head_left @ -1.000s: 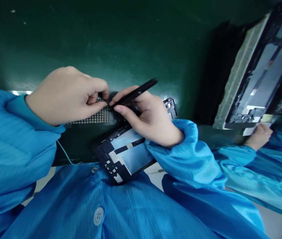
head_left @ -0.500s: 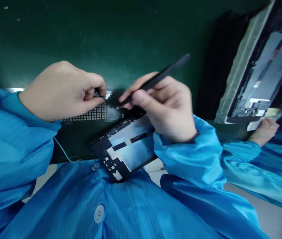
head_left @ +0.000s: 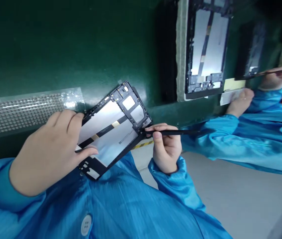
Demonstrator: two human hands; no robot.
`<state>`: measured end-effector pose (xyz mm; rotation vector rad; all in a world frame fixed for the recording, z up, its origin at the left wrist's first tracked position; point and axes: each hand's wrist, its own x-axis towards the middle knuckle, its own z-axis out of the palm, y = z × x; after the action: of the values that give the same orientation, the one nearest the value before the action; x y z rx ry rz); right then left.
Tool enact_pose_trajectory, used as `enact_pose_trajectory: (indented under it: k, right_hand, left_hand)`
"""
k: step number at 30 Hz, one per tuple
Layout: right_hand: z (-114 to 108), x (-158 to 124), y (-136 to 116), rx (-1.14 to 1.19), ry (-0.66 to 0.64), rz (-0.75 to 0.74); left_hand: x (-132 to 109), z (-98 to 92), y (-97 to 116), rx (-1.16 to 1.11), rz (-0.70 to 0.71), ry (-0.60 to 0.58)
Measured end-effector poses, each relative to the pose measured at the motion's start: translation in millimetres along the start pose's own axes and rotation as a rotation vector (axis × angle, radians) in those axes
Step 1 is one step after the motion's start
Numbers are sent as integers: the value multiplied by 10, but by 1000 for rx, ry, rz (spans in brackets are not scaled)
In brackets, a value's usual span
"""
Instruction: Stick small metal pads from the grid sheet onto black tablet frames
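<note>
An opened tablet screen assembly point(head_left: 111, 108) lies tilted across the table's near edge, its silvery inside facing up with a dark ribbon cable point(head_left: 102, 132) across it. My left hand point(head_left: 47, 152) grips its left side, thumb over the inner face and the fingers along the far edge. Between the fingers of my right hand point(head_left: 166, 147) is a pair of black tweezers point(head_left: 178, 132), pointing left. Their tips are at the assembly's right corner; whether they hold a small piece cannot be made out. A clear sheet of small grey square pads point(head_left: 31, 111) lies beyond my left hand.
To the right, another tablet assembly point(head_left: 212, 43) rests on a foam-edged stack point(head_left: 181, 49). Farther right, a co-worker's hand point(head_left: 240, 101) touches a white pad sheet point(head_left: 227, 97), and their other hand point(head_left: 276, 78) holds a thin dark tool. The green table point(head_left: 81, 43) has its near edge at my body.
My left hand has left the pad sheet and taken hold of the tablet assembly. My right hand has brought the tweezers from beside the sheet to the assembly's right corner. The view has swung right.
</note>
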<state>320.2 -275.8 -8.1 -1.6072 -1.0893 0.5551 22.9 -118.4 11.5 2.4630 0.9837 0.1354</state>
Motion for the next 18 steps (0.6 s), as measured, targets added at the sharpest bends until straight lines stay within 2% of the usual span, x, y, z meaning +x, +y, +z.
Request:
enact_pose_trajectory:
  k: [5,10,14,16,18]
  right_hand:
    - [56,14,77,-19,8,-34]
    - [72,4,96,-32,0,-58]
    - [1,30,83,-158,-64,-189]
    - [-64,-12,48,-180,32,-221]
    - [-95,-143,-30,-151,84,-123]
  left_hand:
    - [-4,-23,-31,-63,-94,-55]
    - [-9,-18,-10,-87,-89,-74]
    - [0,-28,-33,-156,-135,-37]
    - [7,-13,-44,-216,-135,-5]
    - [-3,34,-23,-248,-74,26]
